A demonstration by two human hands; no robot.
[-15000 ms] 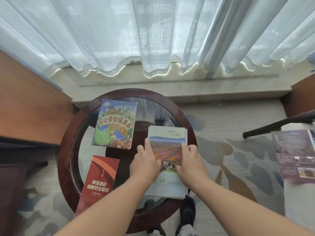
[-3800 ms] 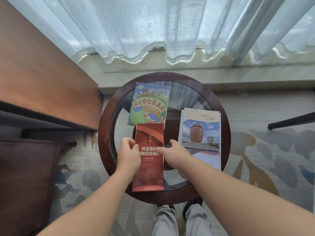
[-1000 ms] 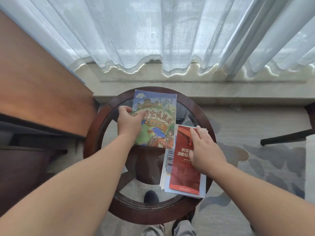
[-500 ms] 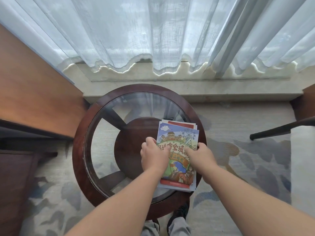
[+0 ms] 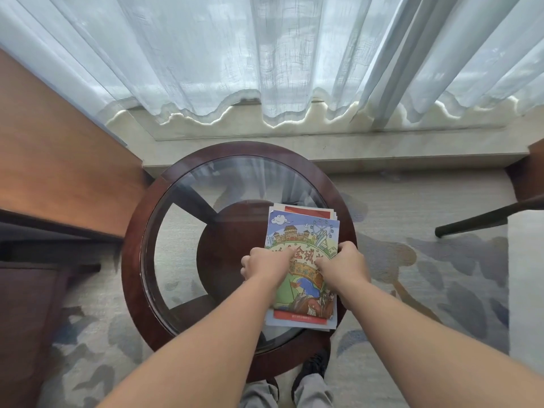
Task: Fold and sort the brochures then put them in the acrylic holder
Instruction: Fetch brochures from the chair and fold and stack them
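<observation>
A second ago the cartoon brochure (image 5: 303,234) lay at the table's far edge under the left hand, while the right hand pressed the red brochure (image 5: 306,208) onto the pile by the right edge. Now all the brochures sit in one stack (image 5: 301,320) on the glass near the right edge of the round table (image 5: 138,260), cartoon cover on top, and the far edge is bare.

The left hand (image 5: 266,265) lies on the stack's left side, fingers curled over the cover; whether it grips the edge or only presses cannot be told. The right hand (image 5: 343,265) lies on the right side, its thumb hooked at the stack's right edge, fingers bent on the cover.

Both hands hide the middle of the cover and most of its printed title. Of the red brochure only a strip at the far end and another at the near end show. The lower sheets show only as thin edges. The acrylic holder cannot be made out in this view.
</observation>
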